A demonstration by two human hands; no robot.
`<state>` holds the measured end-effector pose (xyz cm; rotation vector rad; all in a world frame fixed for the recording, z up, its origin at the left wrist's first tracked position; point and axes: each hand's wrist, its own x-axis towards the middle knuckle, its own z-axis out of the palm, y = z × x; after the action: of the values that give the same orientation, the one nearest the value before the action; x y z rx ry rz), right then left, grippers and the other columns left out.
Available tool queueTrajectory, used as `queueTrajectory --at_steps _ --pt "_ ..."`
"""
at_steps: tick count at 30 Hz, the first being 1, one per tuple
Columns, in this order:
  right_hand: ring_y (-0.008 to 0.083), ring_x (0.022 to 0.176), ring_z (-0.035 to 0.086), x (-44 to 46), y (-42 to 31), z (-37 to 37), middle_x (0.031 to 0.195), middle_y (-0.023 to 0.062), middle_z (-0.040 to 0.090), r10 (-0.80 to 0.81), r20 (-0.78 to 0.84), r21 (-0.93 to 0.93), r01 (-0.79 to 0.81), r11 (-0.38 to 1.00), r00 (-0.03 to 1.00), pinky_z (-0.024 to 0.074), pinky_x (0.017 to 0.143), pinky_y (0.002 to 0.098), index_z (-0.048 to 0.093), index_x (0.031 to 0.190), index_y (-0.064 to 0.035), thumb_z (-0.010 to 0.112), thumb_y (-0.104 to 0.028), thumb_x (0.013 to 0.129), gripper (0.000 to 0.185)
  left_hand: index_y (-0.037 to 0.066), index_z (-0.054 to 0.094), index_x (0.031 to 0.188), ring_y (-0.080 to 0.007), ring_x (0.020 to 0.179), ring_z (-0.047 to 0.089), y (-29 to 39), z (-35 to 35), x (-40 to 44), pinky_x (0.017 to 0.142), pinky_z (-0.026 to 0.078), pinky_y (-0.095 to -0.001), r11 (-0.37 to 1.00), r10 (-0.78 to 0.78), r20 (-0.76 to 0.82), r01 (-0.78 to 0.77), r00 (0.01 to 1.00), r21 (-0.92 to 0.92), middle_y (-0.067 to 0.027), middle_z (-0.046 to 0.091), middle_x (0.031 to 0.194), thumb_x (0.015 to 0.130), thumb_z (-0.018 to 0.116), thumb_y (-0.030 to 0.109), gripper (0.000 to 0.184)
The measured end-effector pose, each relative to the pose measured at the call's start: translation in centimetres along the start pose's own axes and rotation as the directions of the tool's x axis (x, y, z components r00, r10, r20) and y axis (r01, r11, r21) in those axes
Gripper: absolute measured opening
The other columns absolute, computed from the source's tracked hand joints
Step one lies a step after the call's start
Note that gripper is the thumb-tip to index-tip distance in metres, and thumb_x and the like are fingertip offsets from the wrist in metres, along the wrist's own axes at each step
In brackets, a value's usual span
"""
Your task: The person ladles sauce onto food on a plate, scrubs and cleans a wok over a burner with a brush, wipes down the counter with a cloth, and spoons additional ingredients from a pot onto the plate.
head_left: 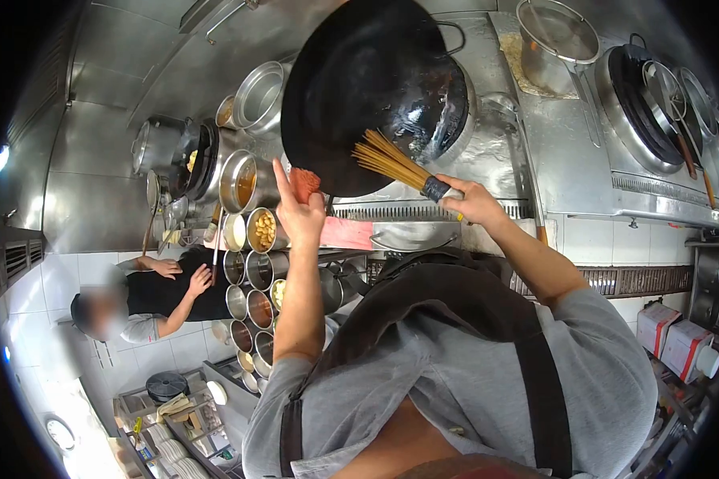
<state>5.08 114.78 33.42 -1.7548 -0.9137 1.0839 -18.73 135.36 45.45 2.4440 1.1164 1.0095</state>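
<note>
A large black wok is tilted up over the burner, its inside wet and shiny at the lower right. At its near left rim, my left hand is closed on a red cloth, one finger stretched up along the wok's outside. Whether a wok handle is under the cloth I cannot tell. My right hand grips the dark-wrapped end of a bamboo wok brush. The brush's splayed bristles point left, in front of the wok's inner face.
Several metal pots of ingredients and sauces stand left of my left arm. Beyond them a co-worker in a dark apron has both hands near the counter. A strainer pot and second wok station are at right; a long-handled tool lies between.
</note>
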Motion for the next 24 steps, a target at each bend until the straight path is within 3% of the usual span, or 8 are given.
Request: queueTrajectory --at_steps 8,13,14,16,18,19,23,24 --pt "0.0266 0.105 0.063 1.3 -0.4 1.3 0.115 0.0185 0.065 -0.108 -0.017 0.105 0.109 0.988 0.994 0.0451 0.093 0.0319 0.055 0.133 -0.0223 0.073 -0.033 0.076 0.061 0.009 0.023 0.148 -0.0296 0.075 0.067 -0.6 1.4 -0.7 0.072 0.052 -0.0346 0.968 -0.077 -0.123 0.045 0.989 -0.245 -0.0156 0.065 0.082 0.068 0.057 -0.006 0.089" --pt "0.0265 0.104 0.063 2.2 3.7 -1.9 0.117 0.0146 0.065 -0.152 0.025 -0.138 0.154 0.978 0.988 0.0460 0.094 0.0349 0.052 0.135 -0.0223 0.073 -0.032 0.077 0.062 0.008 0.025 0.148 -0.0243 0.065 0.066 -2.0 1.2 2.7 0.064 0.052 -0.0324 0.957 -0.188 -0.104 0.158 0.977 -0.244 -0.0166 0.064 0.074 0.068 0.055 -0.005 0.086" --pt "0.0264 0.111 0.061 0.6 0.8 -5.2 0.122 0.0146 0.063 0.128 -0.045 -0.123 -0.133 0.983 0.991 0.0442 0.098 0.0349 0.052 0.135 -0.0223 0.071 -0.028 0.079 0.060 0.007 0.025 0.148 -0.0229 0.062 0.065 -2.7 1.2 3.0 0.061 0.051 -0.0321 0.940 -0.274 -0.074 0.251 0.959 -0.229 -0.0165 0.064 0.072 0.069 0.055 -0.004 0.085" --pt "0.0279 0.115 0.059 3.4 7.3 -10.1 0.129 0.0150 0.058 -0.040 -0.458 -0.119 -0.016 0.993 0.888 0.0426 0.100 0.0343 0.050 0.136 -0.0108 0.067 -0.024 0.081 0.059 0.006 0.025 0.147 -0.0215 0.058 0.063 -4.4 2.5 3.8 0.059 0.051 -0.0318 0.906 -0.375 -0.055 0.354 0.925 -0.231 -0.0164 0.063 0.071 0.069 0.055 -0.003 0.084" --pt "0.0224 0.083 0.065 4.3 1.3 -13.6 0.112 0.0137 0.064 0.059 -0.660 -0.001 -0.079 0.997 0.749 0.0514 0.065 0.0322 0.050 0.135 -0.0091 0.066 -0.020 0.083 0.056 0.002 0.026 0.146 -0.0196 0.056 0.062 -7.1 4.8 3.6 0.056 0.050 -0.0319 0.781 -0.477 -0.006 0.421 0.879 -0.462 -0.0158 0.064 0.071 0.070 0.056 -0.001 0.082" --pt "0.0180 0.069 0.064 4.6 -2.0 -14.5 0.102 0.0118 0.066 0.158 -0.702 0.192 -0.029 0.981 0.694 0.0501 0.048 0.0306 0.051 0.135 -0.0093 0.065 -0.018 0.084 0.053 -0.001 0.028 0.145 -0.0171 0.056 0.060 -7.5 5.5 3.8 0.055 0.050 -0.0323 0.838 -0.465 -0.032 0.428 0.885 -0.339 -0.0138 0.064 0.072 0.071 0.057 0.000 0.080" --pt "0.0191 0.063 0.065 6.7 -13.7 -15.4 0.098 0.0149 0.065 -0.138 -0.845 0.192 0.534 0.824 0.517 0.0485 0.046 0.0277 0.046 0.137 -0.0085 0.063 -0.016 0.089 0.051 -0.002 0.021 0.147 -0.0197 0.057 0.061 -11.7 12.5 1.3 0.047 0.050 -0.0315 0.539 -0.675 0.281 0.717 0.682 -0.442 -0.0165 0.063 0.083 0.074 0.054 -0.001 0.080" --pt "0.0212 0.065 0.065 7.0 -16.5 -15.1 0.100 0.0170 0.064 -0.235 -0.831 0.167 0.629 0.759 0.505 0.0500 0.049 0.0292 0.042 0.139 -0.0067 0.061 -0.014 0.090 0.053 0.006 0.015 0.149 -0.0195 0.048 0.058 -8.8 11.8 1.6 0.038 0.047 -0.0308 0.187 -0.706 0.436 0.740 0.559 -0.647 -0.0113 0.061 0.072 0.076 0.050 -0.002 0.082"
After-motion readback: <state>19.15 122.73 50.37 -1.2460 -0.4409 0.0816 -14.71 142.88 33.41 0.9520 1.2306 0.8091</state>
